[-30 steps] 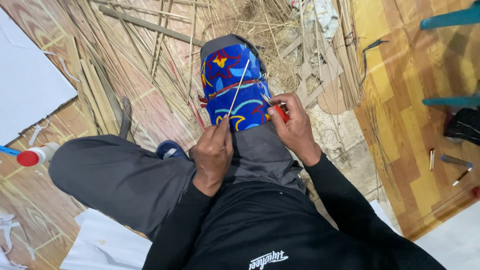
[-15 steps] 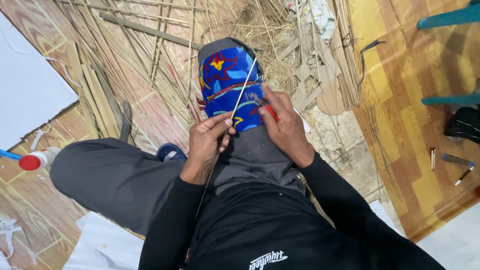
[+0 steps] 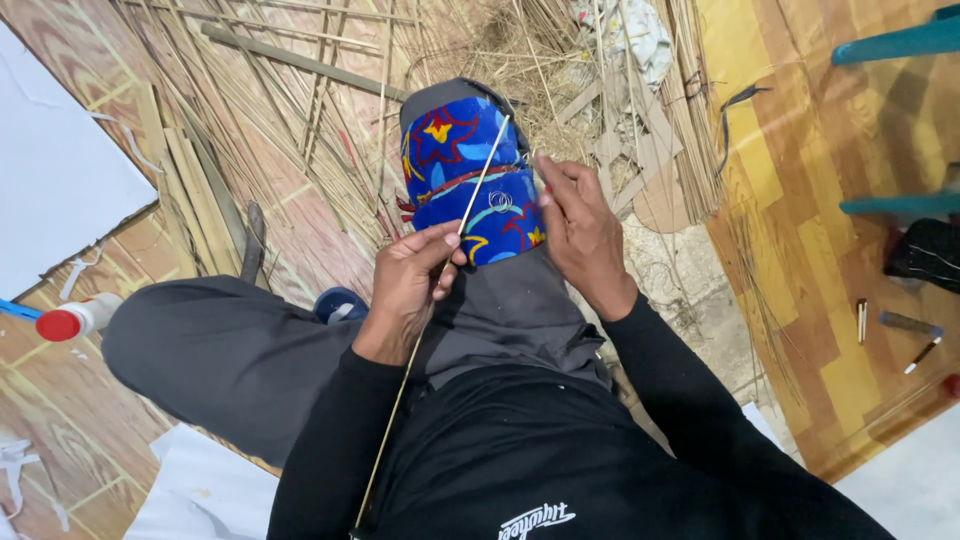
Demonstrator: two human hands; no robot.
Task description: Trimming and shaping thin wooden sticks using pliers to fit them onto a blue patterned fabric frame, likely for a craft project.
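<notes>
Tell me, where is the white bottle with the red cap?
In the head view, the white bottle with the red cap lies at the far left edge on the wood-patterned floor, just left of the person's grey-trousered bent leg.

Two hands, the left hand (image 3: pixel 410 285) and the right hand (image 3: pixel 580 230), were at one blue patterned knee cloth (image 3: pixel 470 180). One thin bamboo stick (image 3: pixel 440 290) crossed it. One red-capped bottle (image 3: pixel 75 318) lay left of it.
</notes>
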